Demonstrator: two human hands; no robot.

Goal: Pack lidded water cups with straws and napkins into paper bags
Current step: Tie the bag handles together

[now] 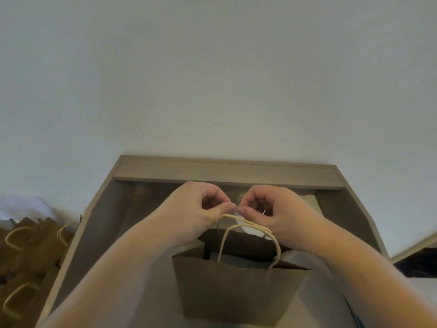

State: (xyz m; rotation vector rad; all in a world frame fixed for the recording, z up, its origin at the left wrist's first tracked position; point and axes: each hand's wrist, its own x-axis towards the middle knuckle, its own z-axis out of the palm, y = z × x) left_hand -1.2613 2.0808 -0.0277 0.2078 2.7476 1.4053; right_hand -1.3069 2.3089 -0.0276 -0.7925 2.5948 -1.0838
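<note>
Over the open bag (236, 292) standing on the counter (146, 221), the left hand (201, 209) and right hand (269, 209) meet, fingers (214, 194) curled and thumbs tip to tip, what they pinch too small to tell, likely a straw being readied, next needing a straight drop between the handles (250, 226).

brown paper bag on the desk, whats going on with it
A person holds both hands just above the open brown paper bag, which stands upright on the grey wooden desk. The left hand and right hand have curled fingers, thumbs nearly meeting; whatever they pinch is too small to tell. More brown handled bags sit to the left.
</note>
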